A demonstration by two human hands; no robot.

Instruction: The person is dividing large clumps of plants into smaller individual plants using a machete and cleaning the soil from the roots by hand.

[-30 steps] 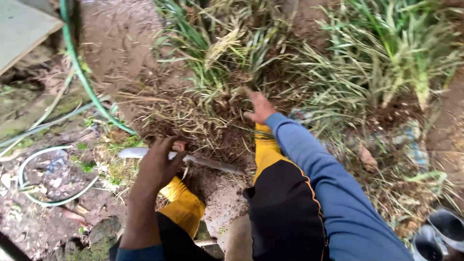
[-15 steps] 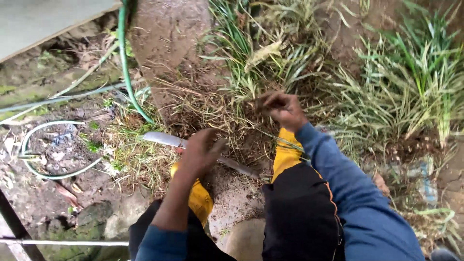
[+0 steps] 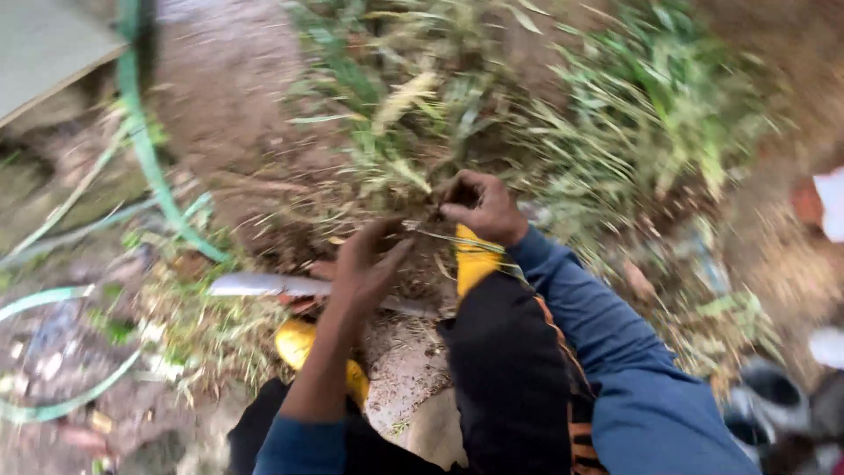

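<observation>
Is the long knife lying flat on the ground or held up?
Lying flat: the knife rests on the soil, and the left hand is above it.

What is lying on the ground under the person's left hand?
Under the left hand lies a long knife-like blade on soil and dry grass. Its middle is hidden by the hand; whether the fingers touch it cannot be told.

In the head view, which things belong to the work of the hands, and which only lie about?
In the work:
- right hand, closed on thin grass blades
- left hand, reaching toward those blades
- grass clump

Only lying about:
- long knife on the ground, under the left hand, not gripped
- green hose
- dark pots
</observation>
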